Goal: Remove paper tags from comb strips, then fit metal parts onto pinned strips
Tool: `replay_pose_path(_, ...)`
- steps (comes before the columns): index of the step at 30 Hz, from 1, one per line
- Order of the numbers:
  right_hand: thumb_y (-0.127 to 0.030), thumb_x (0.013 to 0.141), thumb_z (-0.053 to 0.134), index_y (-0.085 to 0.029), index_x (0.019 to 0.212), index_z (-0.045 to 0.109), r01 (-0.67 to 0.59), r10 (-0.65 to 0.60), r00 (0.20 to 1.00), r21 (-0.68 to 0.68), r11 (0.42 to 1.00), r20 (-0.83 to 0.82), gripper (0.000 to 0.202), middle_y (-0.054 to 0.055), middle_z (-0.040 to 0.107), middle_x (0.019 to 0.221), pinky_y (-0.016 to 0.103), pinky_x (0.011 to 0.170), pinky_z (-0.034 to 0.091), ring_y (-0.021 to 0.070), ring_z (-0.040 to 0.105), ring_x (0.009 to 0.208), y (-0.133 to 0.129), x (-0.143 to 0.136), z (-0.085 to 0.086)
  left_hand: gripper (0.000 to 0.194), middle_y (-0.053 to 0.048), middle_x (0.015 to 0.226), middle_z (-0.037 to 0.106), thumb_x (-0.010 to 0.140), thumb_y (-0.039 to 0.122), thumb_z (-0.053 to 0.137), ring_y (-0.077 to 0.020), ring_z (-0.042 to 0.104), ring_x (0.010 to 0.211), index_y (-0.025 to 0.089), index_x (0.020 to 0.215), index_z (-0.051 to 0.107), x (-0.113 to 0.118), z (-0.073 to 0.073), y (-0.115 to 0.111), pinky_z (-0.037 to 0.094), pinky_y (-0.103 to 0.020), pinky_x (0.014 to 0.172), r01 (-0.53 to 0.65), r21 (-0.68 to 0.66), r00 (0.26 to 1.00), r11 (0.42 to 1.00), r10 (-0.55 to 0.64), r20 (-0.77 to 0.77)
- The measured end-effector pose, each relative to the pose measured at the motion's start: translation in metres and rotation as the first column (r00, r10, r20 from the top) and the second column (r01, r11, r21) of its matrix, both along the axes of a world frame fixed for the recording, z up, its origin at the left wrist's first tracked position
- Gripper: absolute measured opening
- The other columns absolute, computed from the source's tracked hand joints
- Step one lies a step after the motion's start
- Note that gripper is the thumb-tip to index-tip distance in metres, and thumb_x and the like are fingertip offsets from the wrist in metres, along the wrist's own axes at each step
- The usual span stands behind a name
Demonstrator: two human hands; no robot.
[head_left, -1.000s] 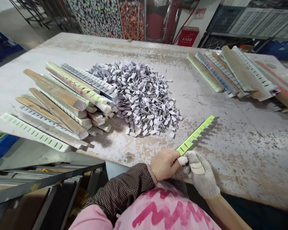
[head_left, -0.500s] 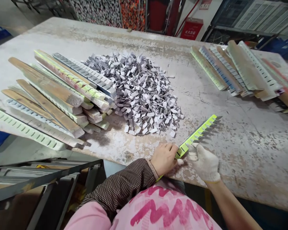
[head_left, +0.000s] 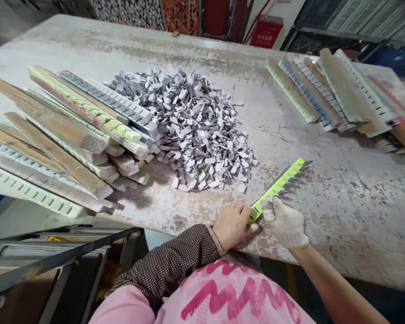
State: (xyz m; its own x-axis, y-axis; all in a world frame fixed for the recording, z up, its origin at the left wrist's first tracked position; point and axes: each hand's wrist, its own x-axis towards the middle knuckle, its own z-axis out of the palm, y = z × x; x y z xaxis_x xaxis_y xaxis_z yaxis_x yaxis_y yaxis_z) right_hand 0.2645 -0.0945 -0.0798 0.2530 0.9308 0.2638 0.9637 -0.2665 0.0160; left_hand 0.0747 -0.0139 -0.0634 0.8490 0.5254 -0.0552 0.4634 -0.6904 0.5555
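Note:
My left hand (head_left: 232, 225), bare below a checked sleeve, is closed around the near part of a bright yellow-green slotted strip (head_left: 281, 182). The strip slants away from me to the right, over the table. Thin dark pieces (head_left: 295, 175) stick out along its right side toward the far end. My right hand (head_left: 286, 222) wears a white glove and is closed, fingertips curled at the strip's right edge; whatever they pinch is hidden. Just beyond the strip, to the left, lies a big heap of small grey-white flat pieces (head_left: 202, 135).
Several slotted strips with wooden backs (head_left: 70, 135) are stacked at the left of the worn table (head_left: 330, 216). More strips (head_left: 337, 90) lie at the far right. A metal rack (head_left: 70, 256) stands below the table's left edge. Behind the table is a red box (head_left: 266, 31).
The view has tilted slightly, so the stacks on the left appear farther left. Both hands stay at the strip; the gloved hand has shifted only a little.

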Motion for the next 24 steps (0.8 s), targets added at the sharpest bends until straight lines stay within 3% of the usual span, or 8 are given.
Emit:
replay_pose_path(3,-0.044,0.105,0.039,-0.016,0.088,0.064,0.022,-0.021,0.999,0.016,1.000,-0.031,0.042,0.003,0.062,0.056,0.028,0.052,0.026,0.0177,0.055,0.048,-0.002,-0.001,0.000,0.026,-0.006,0.099,0.068,0.098,0.043,0.058,-0.0234,0.065,0.092,0.019,0.107,0.058,0.002,0.004,0.010,0.051,-0.035,0.080,-0.009,0.033,1.000,0.999,0.010,-0.022)
replay_pose_path(7,-0.049,0.104,0.043,-0.016,0.107,0.066,0.042,-0.016,0.982,0.132,0.990,-0.187,0.040,0.008,0.076,0.079,0.028,0.059,0.042,0.0207,0.068,0.063,-0.010,-0.005,0.007,0.032,-0.009,0.105,0.067,0.099,0.048,0.058,-0.0263,0.064,0.099,0.018,0.110,0.058,0.017,0.011,0.039,0.050,-0.036,0.081,-0.135,0.162,0.988,0.977,0.145,-0.047)
replay_pose_path(11,-0.049,0.103,0.046,-0.016,0.118,0.064,0.105,-0.024,0.949,0.243,0.964,-0.314,0.040,0.011,0.078,0.096,0.031,0.068,0.052,0.0244,0.075,0.078,-0.022,-0.011,0.018,0.030,-0.013,0.110,0.066,0.097,0.040,0.063,-0.0291,0.063,0.105,0.014,0.112,0.058,0.035,0.011,0.063,0.051,-0.038,0.084,-0.150,0.222,0.980,0.964,0.174,-0.093)
replay_pose_path(14,-0.045,0.102,0.050,-0.017,0.116,0.065,0.124,0.000,0.927,0.306,0.944,-0.375,0.036,0.012,0.078,0.099,0.031,0.071,0.054,0.0245,0.075,0.081,-0.033,-0.017,0.023,0.019,-0.014,0.107,0.069,0.101,0.028,0.053,-0.0278,0.066,0.102,0.013,0.108,0.062,0.034,0.008,0.070,0.051,-0.037,0.083,-0.173,0.138,0.978,0.975,0.186,-0.090)
replay_pose_path(17,-0.042,0.101,0.052,-0.019,0.114,0.066,0.135,0.032,0.873,0.304,0.943,-0.486,0.030,0.010,0.078,0.100,0.032,0.076,0.056,0.0233,0.075,0.083,-0.038,-0.027,0.025,0.015,-0.009,0.094,0.072,0.098,0.023,0.053,-0.0231,0.067,0.090,0.014,0.096,0.066,0.019,0.010,0.070,0.050,-0.034,0.081,-0.253,-0.142,0.963,0.957,0.263,0.055)
replay_pose_path(19,-0.044,0.101,0.052,-0.021,0.113,0.066,0.138,0.045,0.799,0.255,0.957,-0.600,0.030,0.010,0.077,0.102,0.034,0.081,0.057,0.0239,0.074,0.089,-0.034,-0.036,0.027,0.013,-0.006,0.087,0.071,0.094,0.024,0.058,-0.0190,0.065,0.082,0.014,0.092,0.067,0.007,0.016,0.064,0.050,-0.030,0.077,-0.217,-0.451,0.916,0.866,0.340,0.212)
replay_pose_path(21,-0.048,0.099,0.055,-0.021,0.113,0.067,0.155,0.038,0.684,0.196,0.968,-0.728,0.033,0.010,0.077,0.103,0.036,0.082,0.058,0.0250,0.073,0.092,-0.024,-0.045,0.031,0.018,-0.005,0.085,0.071,0.091,0.030,0.064,-0.0154,0.062,0.075,0.013,0.093,0.068,-0.004,0.023,0.054,0.048,-0.026,0.071,-0.065,-0.716,0.850,0.695,0.414,0.324)
replay_pose_path(24,-0.056,0.098,0.052,-0.021,0.101,0.067,0.198,0.017,0.458,0.121,0.973,-0.889,0.038,0.008,0.075,0.085,0.034,0.066,0.058,0.0225,0.070,0.072,-0.009,-0.055,0.040,0.037,-0.005,0.084,0.070,0.084,0.047,0.073,-0.0130,0.058,0.069,0.011,0.094,0.069,-0.013,0.033,0.037,0.045,-0.024,0.066,0.113,-0.880,0.810,0.461,0.470,0.350)
